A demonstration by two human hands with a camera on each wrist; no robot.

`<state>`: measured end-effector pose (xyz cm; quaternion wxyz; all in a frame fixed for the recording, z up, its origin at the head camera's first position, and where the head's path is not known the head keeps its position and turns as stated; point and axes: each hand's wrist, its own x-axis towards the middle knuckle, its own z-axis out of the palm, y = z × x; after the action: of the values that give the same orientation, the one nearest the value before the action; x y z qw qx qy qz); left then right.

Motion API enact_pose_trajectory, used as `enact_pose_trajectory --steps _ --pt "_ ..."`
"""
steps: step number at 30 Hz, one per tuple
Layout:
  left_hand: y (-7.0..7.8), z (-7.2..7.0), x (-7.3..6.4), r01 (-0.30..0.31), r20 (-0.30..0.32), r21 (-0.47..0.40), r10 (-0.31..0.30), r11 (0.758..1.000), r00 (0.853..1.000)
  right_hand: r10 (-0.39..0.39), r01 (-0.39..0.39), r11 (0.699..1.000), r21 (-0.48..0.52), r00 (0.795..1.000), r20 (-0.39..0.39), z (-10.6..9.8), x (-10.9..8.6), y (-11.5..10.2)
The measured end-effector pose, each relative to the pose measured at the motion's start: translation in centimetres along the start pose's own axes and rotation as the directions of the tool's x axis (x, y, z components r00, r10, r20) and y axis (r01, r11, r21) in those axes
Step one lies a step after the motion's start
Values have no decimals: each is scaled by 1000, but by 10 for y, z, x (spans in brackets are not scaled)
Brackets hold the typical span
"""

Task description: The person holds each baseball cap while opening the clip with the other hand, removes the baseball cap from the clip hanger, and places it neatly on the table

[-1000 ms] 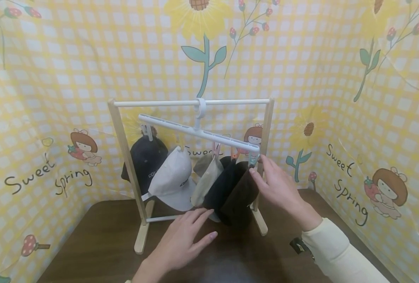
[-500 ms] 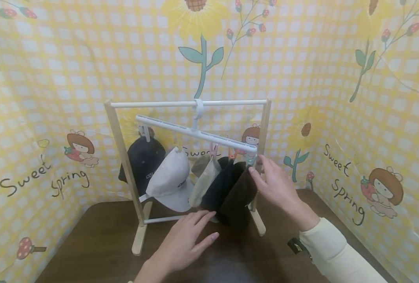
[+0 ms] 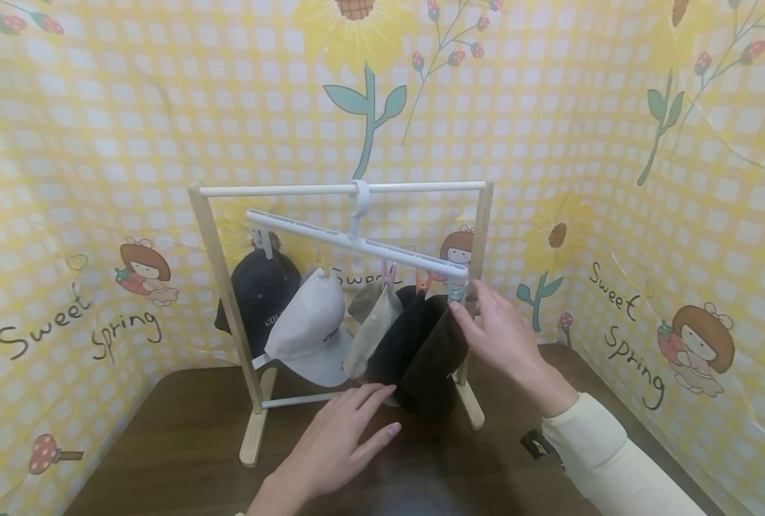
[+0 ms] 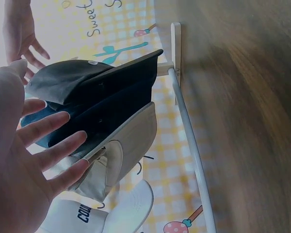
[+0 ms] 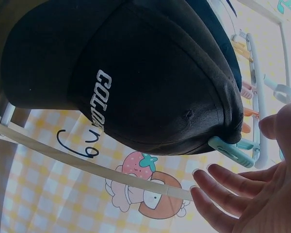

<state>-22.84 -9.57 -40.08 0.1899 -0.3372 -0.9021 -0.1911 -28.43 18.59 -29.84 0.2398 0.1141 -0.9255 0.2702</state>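
In the head view a white clip hanger [image 3: 356, 242] hangs tilted, right end low, with several caps clipped along it. A teal clip [image 3: 457, 288] at its right end holds a dark brown cap [image 3: 436, 358], lettered on its front in the right wrist view. My right hand [image 3: 507, 337] is beside this clip; in the right wrist view its loosely bent fingers [image 5: 223, 191] stand apart from the clip. My left hand [image 3: 337, 437] is below the caps, fingers spread and holding nothing. A navy cap [image 3: 398, 340], a beige cap [image 3: 372, 333] and a white cap [image 3: 311, 322] hang further left.
A black cap [image 3: 262, 294] hangs from a grey clip [image 3: 264, 242] at the hanger's high end. The hanger's hook sits on the white top bar [image 3: 259, 190] of a wooden-sided rack [image 3: 224, 287] on a brown table [image 3: 182, 430]. A patterned cloth [image 3: 163, 129] surrounds it.
The head view has shifted slightly. Both hands, the caps and the tilted hanger stay almost where they were.
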Motion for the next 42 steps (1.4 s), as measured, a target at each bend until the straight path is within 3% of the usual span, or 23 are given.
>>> enact_pose_trajectory --steps 11,42 --pt "0 3 2 8 70 -68 -4 998 998 20 -20 1000 -20 1000 -2 0 1 -4" --pt "5 9 5 -9 77 -44 13 999 997 11 -12 999 -30 1000 -24 2 2 -7"
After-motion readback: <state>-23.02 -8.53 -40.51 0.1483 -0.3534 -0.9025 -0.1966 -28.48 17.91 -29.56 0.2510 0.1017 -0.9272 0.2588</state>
